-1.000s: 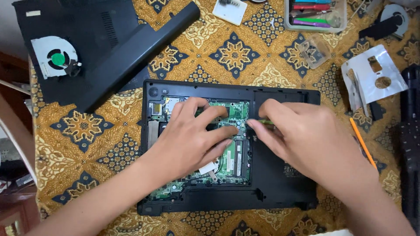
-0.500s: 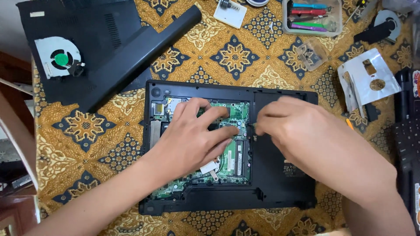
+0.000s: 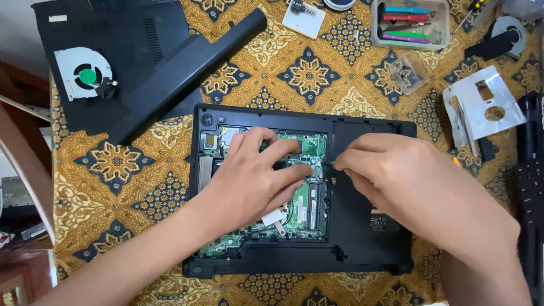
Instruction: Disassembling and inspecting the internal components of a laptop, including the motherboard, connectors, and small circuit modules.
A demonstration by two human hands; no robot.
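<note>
At the far left of the batik-patterned tablecloth (image 3: 113, 164) lies the removed black bottom cover (image 3: 136, 34) with a cooling fan (image 3: 85, 76) resting on it, and a long black battery bar (image 3: 187, 79) leans diagonally across its edge.

Moving in, my left hand (image 3: 255, 181) lies flat over the opened laptop base (image 3: 368, 249), fingers spread and pressing down on the green motherboard (image 3: 309, 207), the fingertips pointing right toward the board's right edge. The hand covers the board's upper middle, so what sits under the palm I cannot tell.

Just right of those fingertips, my right hand (image 3: 408, 181) comes in from the lower right with its fingers pressed together, pinching a thin dark tool (image 3: 327, 164). Its long axis runs roughly left to right, tip aimed left at the motherboard's right edge, near the top. That spot lies between my two hands, and the right hand's tool tip is the nearer to it; the left fingertips stop just short.

Farther right sit a clear tray of coloured pry tools (image 3: 411, 25), a bent silver metal bracket (image 3: 484, 110), and a dark keyboard strip (image 3: 530, 187) at the frame's edge.
</note>
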